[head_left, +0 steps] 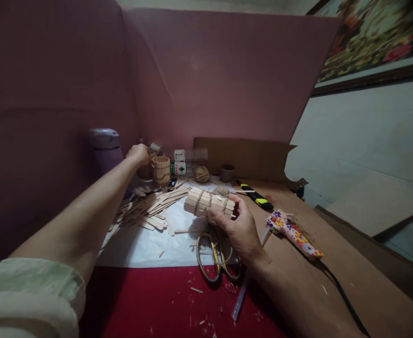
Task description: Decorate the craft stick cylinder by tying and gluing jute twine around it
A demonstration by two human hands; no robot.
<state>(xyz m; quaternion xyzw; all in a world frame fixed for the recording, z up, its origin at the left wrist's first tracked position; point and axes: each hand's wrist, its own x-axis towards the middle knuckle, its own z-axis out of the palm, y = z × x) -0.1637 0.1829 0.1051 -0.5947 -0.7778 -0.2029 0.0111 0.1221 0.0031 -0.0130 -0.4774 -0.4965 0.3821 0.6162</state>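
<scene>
While the right hand [241, 230] supports the stick-clad cylinder [206, 203] at the centre of the frame, the left hand [139, 155] is at the upper left of centre, just beside the upright stick cup [162, 171].

Right grip: closed around the right end of the cylinder, thumb on the near face, fingers at the end and far side. Left grip: turned away from the camera and partly hidden; neither its finger spacing nor whether it has hold of anything can be told.

Governing relation: the cylinder lies on its side, long axis running roughly left to right and dipping slightly toward the right. Most of its body projects leftward from the right grip, with bands of twine crossing the exposed face. The right hand is the nearer one, being in contact; the left hand is well apart, farther up and to the left. The uncovered left end is judged the more accessible. Whether the cylinder touches the surface below cannot be determined.

Adjacent items: the loose sticks [150, 206] are spread left of centre, partly over the white sheet [132, 251]. The twine ball [202, 174] is above the cylinder in the frame. The scissors [211, 280] are below it, handles toward the lower edge. The utility knife [254, 195] and the patterned glue gun [294, 234] lie right of centre.
</scene>
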